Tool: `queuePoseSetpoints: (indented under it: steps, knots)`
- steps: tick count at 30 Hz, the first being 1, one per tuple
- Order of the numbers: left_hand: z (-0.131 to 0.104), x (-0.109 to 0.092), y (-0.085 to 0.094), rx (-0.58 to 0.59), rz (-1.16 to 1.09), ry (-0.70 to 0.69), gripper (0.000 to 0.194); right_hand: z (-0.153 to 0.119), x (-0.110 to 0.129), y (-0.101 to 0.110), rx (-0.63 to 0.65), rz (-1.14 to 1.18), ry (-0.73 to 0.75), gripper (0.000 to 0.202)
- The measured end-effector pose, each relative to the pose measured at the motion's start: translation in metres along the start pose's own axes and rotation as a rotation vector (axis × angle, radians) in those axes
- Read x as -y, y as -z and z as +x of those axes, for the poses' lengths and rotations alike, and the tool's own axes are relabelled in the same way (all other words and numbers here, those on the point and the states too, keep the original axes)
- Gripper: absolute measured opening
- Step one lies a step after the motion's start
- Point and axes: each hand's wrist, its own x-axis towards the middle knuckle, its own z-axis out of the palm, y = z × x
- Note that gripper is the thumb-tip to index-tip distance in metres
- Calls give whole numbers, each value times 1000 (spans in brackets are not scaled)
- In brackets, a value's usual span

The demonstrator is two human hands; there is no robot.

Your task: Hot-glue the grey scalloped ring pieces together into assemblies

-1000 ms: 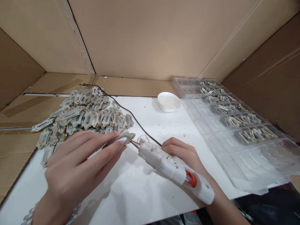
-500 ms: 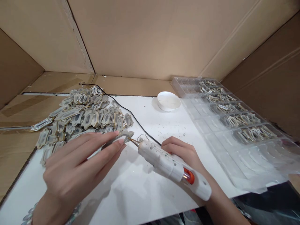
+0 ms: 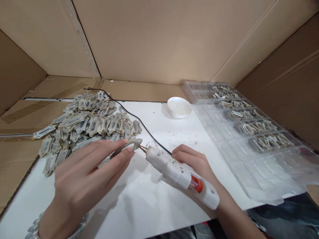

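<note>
Between the fingers of my left hand is a grey frame-shaped piece, tilted on edge and partly covered by those fingers. My right hand is wrapped around a white hot glue gun, whose body hides part of the grip. An orange-red part shows in the gun's side. Its brass nozzle points left and meets the right end of the held piece, or very nearly so. Just beyond my left hand lies a pile of similar ornate grey pieces, some with white outlined patterns.
A black cord crosses the white board from the pile to my right hand. Farther back stands a shallow white dish. Clear plastic trays on the right hold rows of pieces. Cardboard walls surround the workspace.
My left hand has shifted slightly right with the held piece. The glue gun's rear end has swung a little left and up, its nozzle staying at the piece's end.
</note>
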Motion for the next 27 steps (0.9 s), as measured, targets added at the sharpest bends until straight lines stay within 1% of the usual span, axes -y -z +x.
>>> queuePoseSetpoints:
  steps: [3, 9, 13, 17, 22, 27]
  knots:
    - [0, 0, 1, -10, -7, 17, 14, 0, 0, 0, -1, -4, 3, 11]
    - [-1, 3, -3, 7, 11, -42, 10, 1, 0, -1, -5, -10, 14, 12]
    - [0, 3, -5, 2, 22, -25, 11, 0, -1, -1, -4, -4, -5, 15]
    - [-3, 2, -3, 16, 12, -23, 12, 0, -2, -1, 5, 4, -9, 18]
    - [-4, -2, -2, -56, 27, -20, 17, 1, -3, 0, 20, -15, -28, 21]
    - [-6, 0, -8, -90, 41, -59, 18, 1, -1, 0, 17, -16, -26, 18]
